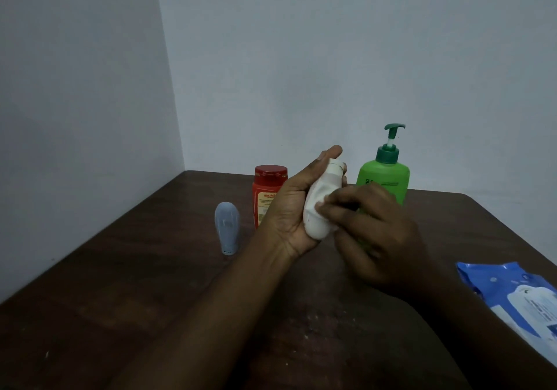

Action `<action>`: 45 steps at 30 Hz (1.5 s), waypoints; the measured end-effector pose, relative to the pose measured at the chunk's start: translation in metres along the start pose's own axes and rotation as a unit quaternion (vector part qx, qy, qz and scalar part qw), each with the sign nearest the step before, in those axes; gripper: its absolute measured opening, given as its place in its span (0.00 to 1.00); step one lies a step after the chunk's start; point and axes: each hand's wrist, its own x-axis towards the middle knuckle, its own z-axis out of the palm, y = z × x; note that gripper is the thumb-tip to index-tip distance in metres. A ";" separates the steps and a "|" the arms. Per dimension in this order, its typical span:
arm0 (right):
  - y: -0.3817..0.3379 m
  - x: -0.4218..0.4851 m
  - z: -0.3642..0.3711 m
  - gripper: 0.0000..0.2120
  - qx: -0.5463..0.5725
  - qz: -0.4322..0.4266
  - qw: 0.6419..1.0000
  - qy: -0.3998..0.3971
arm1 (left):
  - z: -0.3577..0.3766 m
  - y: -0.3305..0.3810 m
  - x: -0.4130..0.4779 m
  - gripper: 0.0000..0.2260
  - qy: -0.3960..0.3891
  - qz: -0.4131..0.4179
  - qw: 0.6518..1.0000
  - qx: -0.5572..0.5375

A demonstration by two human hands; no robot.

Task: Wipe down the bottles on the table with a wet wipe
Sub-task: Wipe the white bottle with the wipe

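Observation:
My left hand (289, 209) holds a small white bottle (319, 206) tilted above the dark wooden table (120, 284), cap end pointing up and away. A white wet wipe (324, 192) is draped over the bottle's body. My right hand (373, 233) presses its fingertips on the wipe against the bottle's side. Behind them stand a red jar (266, 192) with a red lid and a green pump bottle (384, 175). A small grey-blue tube (227, 228) stands on its cap to the left.
A blue wet-wipe pack (515, 296) lies at the table's right edge. Two pale walls meet in a corner behind the table's far left. Pale specks mark the tabletop near me.

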 end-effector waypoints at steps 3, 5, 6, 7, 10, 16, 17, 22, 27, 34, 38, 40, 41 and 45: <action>-0.006 0.001 -0.001 0.10 0.003 -0.046 0.998 -0.038 | -0.001 -0.001 0.000 0.11 -0.004 -0.009 1.000 -0.020; -0.003 0.001 0.001 0.09 -0.018 -0.037 0.999 -0.016 | 0.002 -0.003 -0.001 0.11 -0.005 -0.013 1.000 -0.019; -0.001 0.000 0.001 0.08 -0.030 -0.017 0.999 0.011 | 0.003 -0.005 0.000 0.12 -0.005 -0.012 1.000 -0.017; 0.001 -0.001 0.001 0.09 -0.040 0.011 0.998 0.043 | 0.005 -0.007 0.000 0.12 -0.004 -0.011 1.000 -0.016; 0.003 -0.001 0.002 0.11 -0.053 0.105 0.985 0.123 | 0.006 -0.013 0.000 0.14 -0.003 0.006 1.000 -0.001; 0.000 -0.002 0.004 0.13 -0.035 0.172 0.974 0.147 | 0.008 -0.016 -0.002 0.14 0.011 0.025 0.999 0.037; 0.001 -0.002 0.004 0.13 -0.033 0.160 0.977 0.139 | 0.008 -0.014 -0.002 0.14 0.014 0.027 0.999 0.030; 0.002 0.001 -0.001 0.10 -0.003 0.020 0.999 0.045 | 0.006 -0.004 0.000 0.12 0.013 0.010 0.999 -0.043; 0.008 -0.001 -0.005 0.11 -0.042 0.002 0.998 0.039 | 0.005 -0.005 0.001 0.11 0.023 0.027 0.999 -0.040; 0.020 -0.003 -0.008 0.12 -0.064 0.165 0.971 0.159 | 0.011 -0.023 0.001 0.12 0.015 0.065 0.997 0.044; 0.012 0.000 -0.004 0.13 0.008 0.124 0.986 0.116 | 0.007 -0.015 0.004 0.11 0.037 0.091 0.995 0.024; 0.009 0.002 -0.003 0.12 0.033 0.094 0.991 0.085 | 0.004 -0.009 0.005 0.11 0.040 0.096 0.994 0.017; 0.008 0.002 -0.003 0.11 0.040 0.082 0.993 0.070 | 0.003 -0.007 0.005 0.11 0.041 0.098 0.994 0.016; 0.010 0.000 -0.002 0.10 0.042 0.063 0.996 0.050 | 0.001 -0.003 0.005 0.14 0.052 0.104 0.993 0.015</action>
